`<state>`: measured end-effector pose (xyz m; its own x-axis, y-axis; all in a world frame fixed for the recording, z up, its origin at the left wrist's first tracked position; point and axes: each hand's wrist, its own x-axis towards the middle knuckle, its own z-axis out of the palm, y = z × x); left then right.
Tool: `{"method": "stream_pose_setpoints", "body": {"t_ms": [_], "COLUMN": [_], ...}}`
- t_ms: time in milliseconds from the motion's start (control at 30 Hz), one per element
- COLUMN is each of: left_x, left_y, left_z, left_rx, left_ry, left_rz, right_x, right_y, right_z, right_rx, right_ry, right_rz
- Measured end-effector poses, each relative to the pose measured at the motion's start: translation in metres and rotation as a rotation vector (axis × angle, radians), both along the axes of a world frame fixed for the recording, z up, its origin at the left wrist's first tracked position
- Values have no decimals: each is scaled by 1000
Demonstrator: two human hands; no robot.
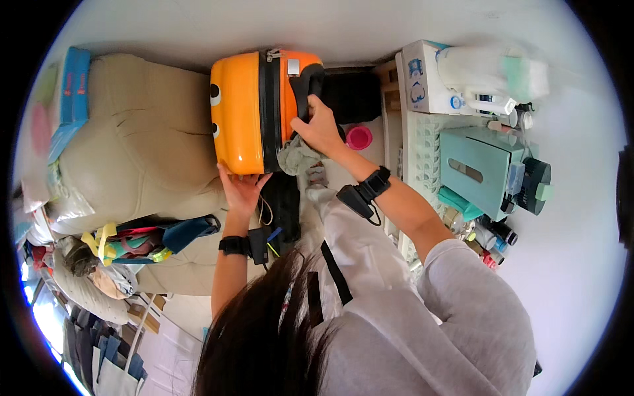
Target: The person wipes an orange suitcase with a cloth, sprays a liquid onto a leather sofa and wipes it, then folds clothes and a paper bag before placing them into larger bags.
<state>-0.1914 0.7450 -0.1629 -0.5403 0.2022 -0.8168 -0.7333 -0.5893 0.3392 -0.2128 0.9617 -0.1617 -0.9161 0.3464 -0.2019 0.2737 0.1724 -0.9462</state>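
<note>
An orange hard-shell suitcase [237,114] with cartoon eyes and a black zipped middle band stands beside the beige sofa, near the wall. My right hand [321,126] grips the black part on its right side, which looks like a handle. Just below that hand hangs a grey fluffy cloth [298,156], touching the suitcase; whether my fingers hold it, I cannot tell. Against the suitcase's near edge, my left hand [240,190] holds it with fingers spread, some fingertips hidden by the shell. Both wrists wear black strapped devices.
The beige sofa [148,123] lies left, with bags and cloths [143,242] at its near side. On the right, a white shelf unit [413,143] carries a light-blue box [475,168], a carton [421,81] and bottles. A pink round container [359,137] sits on the floor.
</note>
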Motion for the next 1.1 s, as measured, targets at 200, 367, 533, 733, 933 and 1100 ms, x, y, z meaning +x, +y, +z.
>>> {"method": "stream_pose_setpoints", "body": {"t_ms": [200, 367, 533, 733, 933, 1100], "left_x": [-13, -18, -12, -12, -6, -23], "left_y": [0, 4, 8, 21, 21, 33], "left_z": [-63, -89, -121, -132, -133, -110], "left_rx": [-46, -62, -67, -148, -244, -623], "left_ry": [-16, -22, -17, -46, 22, 107], "left_rz": [11, 24, -36, -45, -157, -346], "right_x": [-18, -38, -47, -52, -49, -16], "right_y": [-5, -17, -16, -27, -30, -27], "right_z": [-57, -108, -150, -166, -165, -128], "right_rx": [20, 111, 140, 149, 281, 320], "right_ry": [-50, -159, -212, -230, -287, -257], "right_rz": [-4, 61, 127, 202, 230, 70]}}
